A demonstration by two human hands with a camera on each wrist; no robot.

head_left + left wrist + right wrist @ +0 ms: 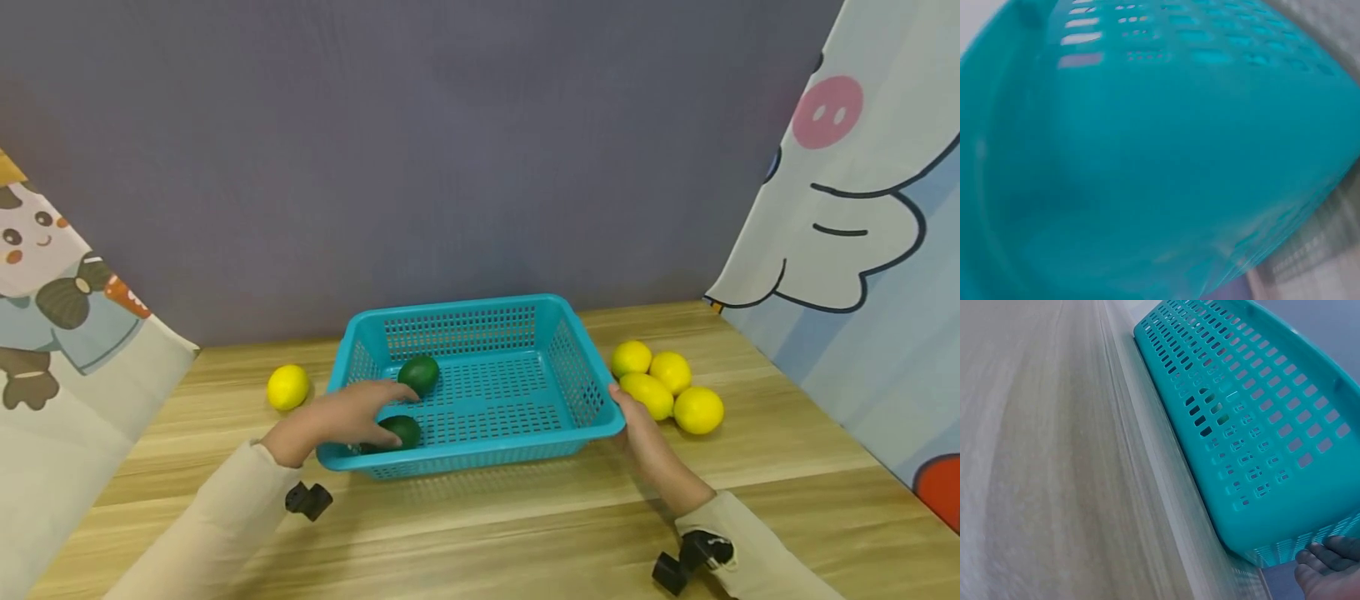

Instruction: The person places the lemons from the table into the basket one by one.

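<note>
A turquoise plastic basket (480, 450) with perforated walls stands on the wooden table. Inside its left part lie two dark green avocados, one farther back (420, 375) and one near the front wall (405, 430). My left hand (352, 414) reaches over the basket's left rim with fingers spread; its fingertips are by the rear avocado and its thumb is over the front one. My right hand (637, 425) holds the basket's right rim. In the right wrist view its fingers (1329, 556) lie against the outer wall. Only the basket's blurred wall (1147, 156) fills the left wrist view.
One yellow lemon (288, 387) lies left of the basket. Several more lemons (671, 372) sit clustered to its right, beside my right hand. A grey panel (465, 150) rises behind the table (480, 533), with patterned cloths at both sides.
</note>
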